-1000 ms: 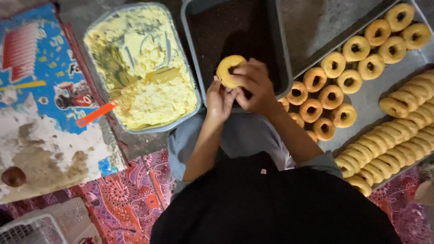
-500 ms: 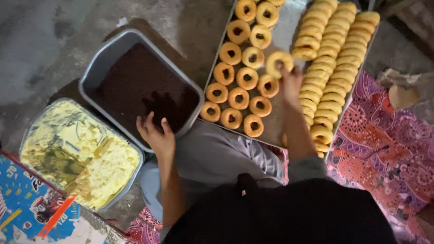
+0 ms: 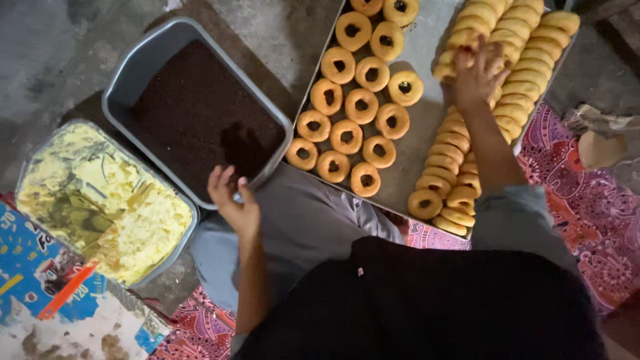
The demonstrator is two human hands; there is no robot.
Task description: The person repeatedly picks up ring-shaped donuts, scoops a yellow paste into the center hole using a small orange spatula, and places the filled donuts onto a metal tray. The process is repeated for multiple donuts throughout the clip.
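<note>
Metal tray w/ ring doughnuts; grey tub holds choc sprinkles.

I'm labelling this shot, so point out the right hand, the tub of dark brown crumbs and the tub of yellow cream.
right hand [image 3: 477, 73], head view, back of the hand.
tub of dark brown crumbs [image 3: 133, 70], head view, grey rim.
tub of yellow cream [image 3: 175, 257], head view, rim.

Tight floor, little bare room between containers

Bare metal shows on the tray between flat rings and stacked rings; the dark-crumb tub and yellow-cream tub crowd the left hand.
</note>
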